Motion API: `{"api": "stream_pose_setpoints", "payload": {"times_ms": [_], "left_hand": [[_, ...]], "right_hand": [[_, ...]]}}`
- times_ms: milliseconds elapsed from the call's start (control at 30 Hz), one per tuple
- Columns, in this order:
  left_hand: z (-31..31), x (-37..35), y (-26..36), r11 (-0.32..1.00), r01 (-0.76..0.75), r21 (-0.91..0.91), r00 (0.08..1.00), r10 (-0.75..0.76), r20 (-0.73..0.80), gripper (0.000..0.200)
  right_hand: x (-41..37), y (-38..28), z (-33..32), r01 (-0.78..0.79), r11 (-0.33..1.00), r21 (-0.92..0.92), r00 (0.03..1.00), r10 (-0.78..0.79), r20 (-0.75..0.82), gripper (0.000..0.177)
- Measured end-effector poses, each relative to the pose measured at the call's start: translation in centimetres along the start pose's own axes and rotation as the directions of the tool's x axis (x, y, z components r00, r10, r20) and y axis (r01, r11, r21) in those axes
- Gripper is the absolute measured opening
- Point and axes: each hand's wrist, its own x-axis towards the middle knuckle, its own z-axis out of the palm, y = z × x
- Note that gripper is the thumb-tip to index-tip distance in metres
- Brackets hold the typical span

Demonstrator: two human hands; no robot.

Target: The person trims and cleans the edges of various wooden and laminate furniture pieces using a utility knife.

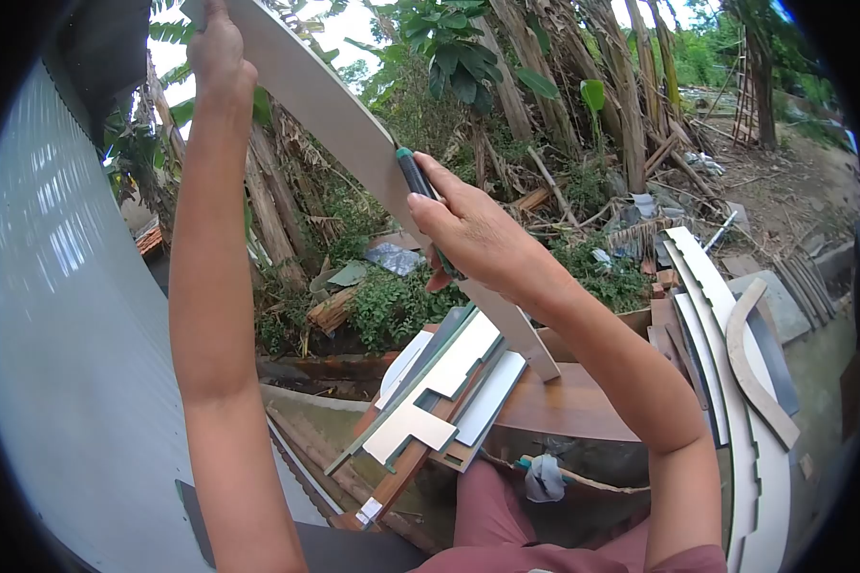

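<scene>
A long pale board [330, 113] slants from the top left down to a brown wooden surface [569, 406], where its lower end rests. My left hand [222, 53] is raised at the top left, closed on the board's upper end. My right hand [473, 229] is wrapped round a dark tool with green ends [416, 175], held against the board's edge near its middle. The tool's working part is hidden behind the board and my fingers.
Notched light panels [440, 401] lie in a stack below the board. More long notched strips [721, 353] and a curved piece [747, 358] lean at the right. A pale corrugated sheet [67, 334] fills the left. Plants and trunks stand behind.
</scene>
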Motion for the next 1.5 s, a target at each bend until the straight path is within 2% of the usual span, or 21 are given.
{"api": "stream_pose_setpoints", "payload": {"times_ms": [33,100,133,200,400,600,667,733,833,967,1033,1067,1133,1167,1200,1233,1267,1333,1367,1400,1500], "left_hand": [[0.0,-0.3,0.1,0.999,0.028,0.025,0.999,-0.027,-0.032,0.054],[-1.7,3.9,-2.1,0.999,-0.032,0.025,0.996,0.030,0.083,0.057],[-1.7,3.5,-1.7,0.997,0.032,0.073,0.999,-0.033,0.018,0.058],[-2.4,4.8,-2.6,0.993,0.007,0.117,0.998,-0.015,0.062,0.061],[-2.1,6.7,-4.5,0.966,-0.029,0.256,0.985,-0.015,0.172,0.058],[-0.7,6.0,-4.4,0.959,-0.062,0.278,0.983,0.010,0.184,0.056],[-0.5,5.9,-4.6,0.958,-0.072,0.277,0.983,0.021,0.181,0.055],[-0.4,5.9,-4.9,0.957,-0.087,0.278,0.984,0.038,0.175,0.054],[-1.0,6.5,-5.3,0.958,-0.099,0.269,0.985,0.055,0.166,0.052],[-2.3,5.8,-4.9,0.956,-0.158,0.249,0.983,0.128,0.132,0.050],[-3.4,3.4,-5.7,0.949,-0.191,0.249,0.980,0.169,0.106,0.049],[-3.9,2.0,-6.2,0.944,-0.214,0.249,0.976,0.197,0.091,0.049],[-5.5,-2.1,-7.6,0.934,-0.267,0.240,0.964,0.258,0.068,0.048],[-6.7,-4.6,-8.7,0.920,-0.316,0.230,0.949,0.308,0.072,0.047],[-6.9,-10.0,-7.6,0.944,-0.131,0.302,0.985,0.158,-0.065,0.052],[-8.6,-13.5,-7.9,0.960,-0.119,0.254,0.992,0.125,-0.006,0.050],[-10.5,-16.7,-8.4,0.973,-0.106,0.205,0.994,0.098,0.052,0.049],[-12.3,-24.1,-8.2,0.976,-0.084,0.203,0.996,0.091,-0.026,0.046],[-13.4,-26.7,-7.4,0.977,0.030,0.209,0.988,0.002,-0.153,0.048],[-14.5,-28.8,-6.4,0.969,0.147,0.197,0.957,-0.089,-0.277,0.051],[-18.0,-32.0,-3.0,0.965,0.225,0.137,0.854,-0.128,-0.504,0.050]], "right_hand": [[-1.0,2.4,-0.4,-0.088,0.995,0.041,0.996,0.087,0.011,0.064],[-3.3,7.5,-1.0,-0.208,0.972,0.108,0.978,0.210,-0.010,0.062],[-4.7,10.1,-1.3,-0.270,0.950,0.158,0.961,0.276,-0.020,0.063],[-7.7,15.5,-2.1,-0.402,0.883,0.241,0.905,0.424,-0.043,0.060],[-16.2,31.1,-4.6,-0.605,0.725,0.328,0.756,0.653,-0.048,0.060],[-20.7,42.7,-5.2,-0.681,0.597,0.424,0.601,0.787,-0.142,0.058],[-21.5,45.1,-5.5,-0.705,0.577,0.412,0.571,0.807,-0.153,0.056],[-22.5,47.1,-5.8,-0.782,0.485,0.392,0.464,0.872,-0.154,0.054],[-23.7,47.8,-6.0,-0.810,0.464,0.358,0.443,0.885,-0.145,0.053],[-24.3,47.0,-5.2,-0.744,0.510,0.432,0.489,0.856,-0.168,0.053],[-25.9,47.9,-4.4,-0.498,0.600,0.627,0.488,0.791,-0.369,0.051],[-26.5,47.3,-4.2,-0.521,0.597,0.610,0.495,0.793,-0.355,0.051],[-27.5,45.0,-3.6,-0.319,0.598,0.736,0.550,0.748,-0.370,0.048],[-27.9,43.4,-3.3,-0.346,0.593,0.727,0.552,0.755,-0.354,0.048],[-28.2,41.7,-2.9,-0.255,0.589,0.767,0.569,0.733,-0.373,0.047],[-28.8,40.4,-2.5,-0.163,0.577,0.801,0.582,0.711,-0.394,0.046],[-29.6,39.9,-2.2,-0.190,0.576,0.795,0.586,0.716,-0.378,0.046],[-30.6,39.1,-2.0,0.035,0.405,0.914,0.606,0.719,-0.342,0.039],[-30.7,38.5,-1.8,0.017,0.413,0.911,0.612,0.716,-0.336,0.039],[-30.8,37.7,-1.5,0.025,0.344,0.939,0.621,0.730,-0.284,0.037],[-29.5,35.2,0.3,-0.002,0.187,0.982,0.619,0.772,-0.146,0.031]]}}
